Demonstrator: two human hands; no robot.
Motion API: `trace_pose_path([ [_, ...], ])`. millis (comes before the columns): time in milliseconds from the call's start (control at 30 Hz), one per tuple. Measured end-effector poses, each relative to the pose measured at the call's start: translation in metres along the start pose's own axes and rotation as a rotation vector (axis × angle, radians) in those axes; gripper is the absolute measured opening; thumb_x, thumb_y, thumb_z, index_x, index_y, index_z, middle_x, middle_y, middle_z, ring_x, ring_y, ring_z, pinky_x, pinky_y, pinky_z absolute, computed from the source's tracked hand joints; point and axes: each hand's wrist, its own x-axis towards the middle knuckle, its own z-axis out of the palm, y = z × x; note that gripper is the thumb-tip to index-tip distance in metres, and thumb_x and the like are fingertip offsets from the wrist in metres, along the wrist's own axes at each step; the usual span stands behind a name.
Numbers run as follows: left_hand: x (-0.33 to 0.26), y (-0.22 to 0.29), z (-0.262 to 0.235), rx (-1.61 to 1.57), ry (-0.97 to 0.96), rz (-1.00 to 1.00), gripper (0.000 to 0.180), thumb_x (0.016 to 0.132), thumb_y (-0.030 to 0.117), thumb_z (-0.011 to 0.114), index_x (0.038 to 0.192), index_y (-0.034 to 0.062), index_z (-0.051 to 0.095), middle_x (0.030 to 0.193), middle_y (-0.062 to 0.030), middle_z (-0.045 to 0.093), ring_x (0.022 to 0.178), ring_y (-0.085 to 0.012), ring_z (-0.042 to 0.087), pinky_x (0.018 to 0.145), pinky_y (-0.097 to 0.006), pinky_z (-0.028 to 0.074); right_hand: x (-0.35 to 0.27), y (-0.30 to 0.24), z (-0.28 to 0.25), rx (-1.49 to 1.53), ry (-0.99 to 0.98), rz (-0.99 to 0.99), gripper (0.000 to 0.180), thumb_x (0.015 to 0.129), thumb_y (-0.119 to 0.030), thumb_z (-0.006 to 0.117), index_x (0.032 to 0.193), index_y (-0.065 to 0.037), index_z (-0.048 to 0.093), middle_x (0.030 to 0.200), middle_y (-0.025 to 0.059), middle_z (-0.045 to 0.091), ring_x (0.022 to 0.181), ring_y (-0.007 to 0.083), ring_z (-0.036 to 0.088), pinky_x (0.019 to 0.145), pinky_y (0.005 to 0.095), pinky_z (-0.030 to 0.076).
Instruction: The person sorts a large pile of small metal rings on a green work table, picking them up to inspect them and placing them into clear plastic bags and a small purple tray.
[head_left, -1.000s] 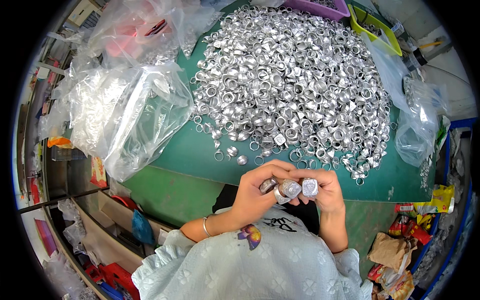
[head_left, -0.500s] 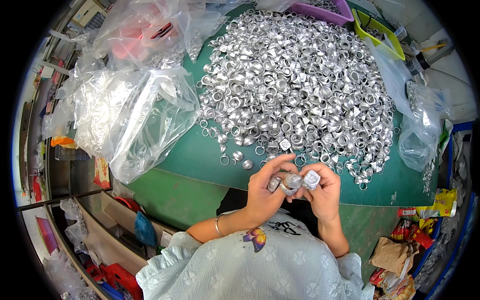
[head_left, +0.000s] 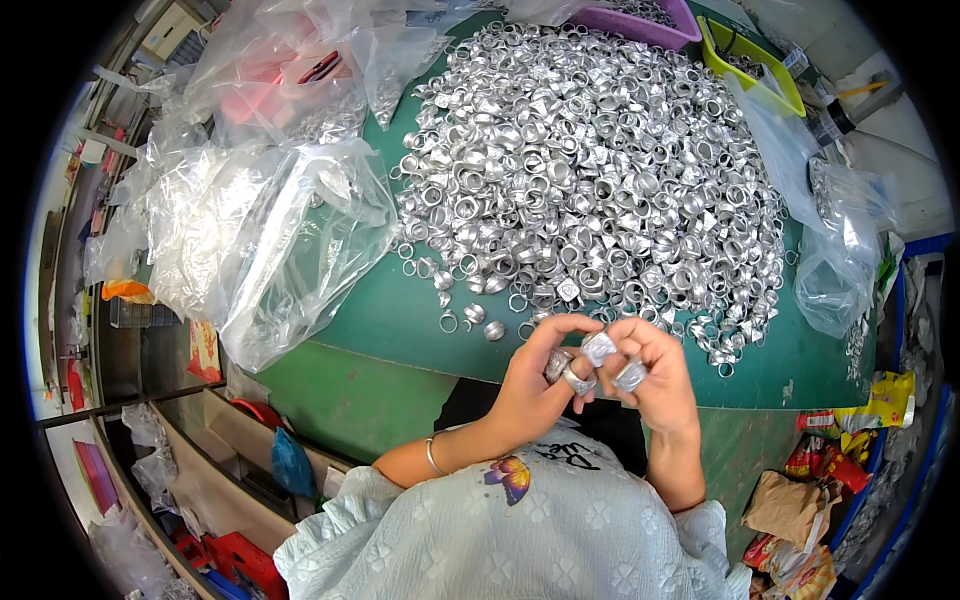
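Your left hand (head_left: 535, 375) and right hand (head_left: 655, 375) meet just above the near edge of the green table (head_left: 400, 320), both closed around a few small silver metal caps (head_left: 598, 348), fingertips pinching them together. Beyond your hands a huge heap of silver pieces (head_left: 590, 170) covers most of the table, while a clear plastic bag (head_left: 270, 230) of similar pieces sits at your left. Judging by that heap, most of the work is left.
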Motion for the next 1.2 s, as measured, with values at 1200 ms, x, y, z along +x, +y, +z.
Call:
trace_pose_path([
  [1200, -0.013, 0.038, -0.012, -0.032, -0.039, -0.014, 0.007, 0.081, -0.002, 0.062, 0.087, -0.0061, 0.063, 0.090, -0.0090, 0.055, 0.064, -0.0105, 0.058, 0.051, -0.021, 0.048, -0.005, -0.012, 0.023, 0.140, -0.217, 0.187, 0.026, 0.080, 0.003, 0.035, 0.105, 0.001, 0.043, 0.070, 0.0104, 0.055, 0.047, 0.0052, 0.038, 0.041, 0.0186, 0.027],
])
